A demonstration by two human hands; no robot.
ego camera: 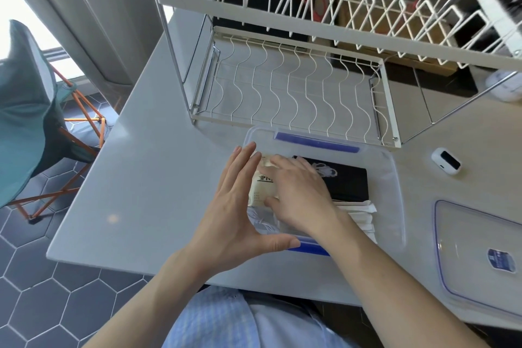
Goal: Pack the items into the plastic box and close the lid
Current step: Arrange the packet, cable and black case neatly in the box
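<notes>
Head view: plastic box (392, 178) sits on tabletop (141, 192), lid (477, 257) off to its right. Left hand (234, 212), fingers straight, steadies the box wall; right hand (299, 195) presses a cream packet (261, 186) down flat inside beside black pouch (347, 181).

The right hand (299, 195) hides most of the cream packet (261, 188).
</notes>
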